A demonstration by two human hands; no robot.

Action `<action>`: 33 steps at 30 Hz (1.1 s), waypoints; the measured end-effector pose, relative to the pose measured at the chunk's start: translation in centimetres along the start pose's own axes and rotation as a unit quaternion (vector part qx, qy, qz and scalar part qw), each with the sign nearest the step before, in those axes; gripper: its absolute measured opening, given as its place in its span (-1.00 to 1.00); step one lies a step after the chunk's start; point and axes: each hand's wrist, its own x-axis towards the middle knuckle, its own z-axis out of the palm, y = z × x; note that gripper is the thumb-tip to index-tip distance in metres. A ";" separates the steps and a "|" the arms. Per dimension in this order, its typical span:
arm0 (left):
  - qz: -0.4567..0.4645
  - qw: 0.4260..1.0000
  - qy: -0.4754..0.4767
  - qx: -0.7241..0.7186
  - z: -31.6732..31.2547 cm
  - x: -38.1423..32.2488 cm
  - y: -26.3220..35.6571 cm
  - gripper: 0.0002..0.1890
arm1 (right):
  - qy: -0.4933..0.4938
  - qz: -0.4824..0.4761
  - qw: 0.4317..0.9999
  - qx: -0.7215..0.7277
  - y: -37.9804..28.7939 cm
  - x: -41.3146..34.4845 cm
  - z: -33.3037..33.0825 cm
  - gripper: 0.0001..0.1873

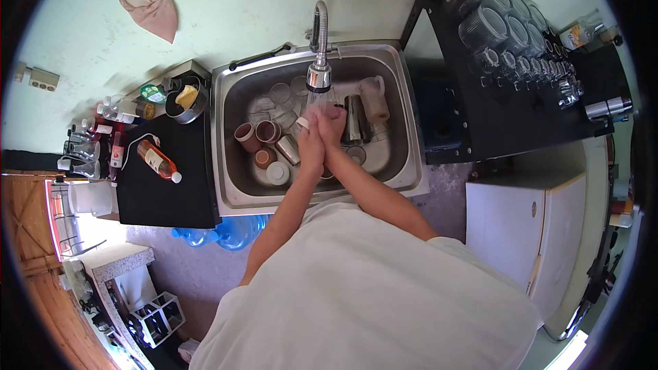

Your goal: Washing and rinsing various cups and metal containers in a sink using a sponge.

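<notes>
Water runs from a metal spray faucet point(319, 76) onto my hands over the steel sink point(406, 169). My left hand point(310, 141) and my right hand point(331, 124) are pressed together under the stream. A small white piece point(302, 123) shows at my left fingers; its full shape is hidden. My right hand's grasp is unclear. Left of them in the basin are a reddish-brown cup point(247, 137), another brown cup point(264, 158), a metal tumbler point(288, 149) and a white round item point(278, 173). To the right lie a dark metal cylinder point(354, 121) and a clear plastic pitcher point(373, 98).
Clear glasses point(280, 93) lie at the basin's back. On the left black counter point(169, 195) are an amber bottle point(158, 161) and a pot point(190, 108) with a sponge. A black rack point(493, 118) at right holds glass jars point(483, 28). Blue water jugs point(237, 232) stand below.
</notes>
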 end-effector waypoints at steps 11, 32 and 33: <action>-0.200 0.934 -0.149 -0.256 -7.0 8.8 -5.9 -0.61 | -0.178 -0.212 0.955 -0.105 -4.3 -2.4 -0.9 -0.36; -0.121 0.937 -0.083 -0.318 -5.8 5.1 -4.4 -0.65 | -0.369 -0.142 0.915 -0.077 -4.1 -1.3 -2.6 -0.19; -0.132 0.936 -0.084 -0.315 -5.8 5.2 -4.5 -0.67 | -0.365 -0.141 0.917 -0.077 -4.1 -1.3 -2.7 -0.19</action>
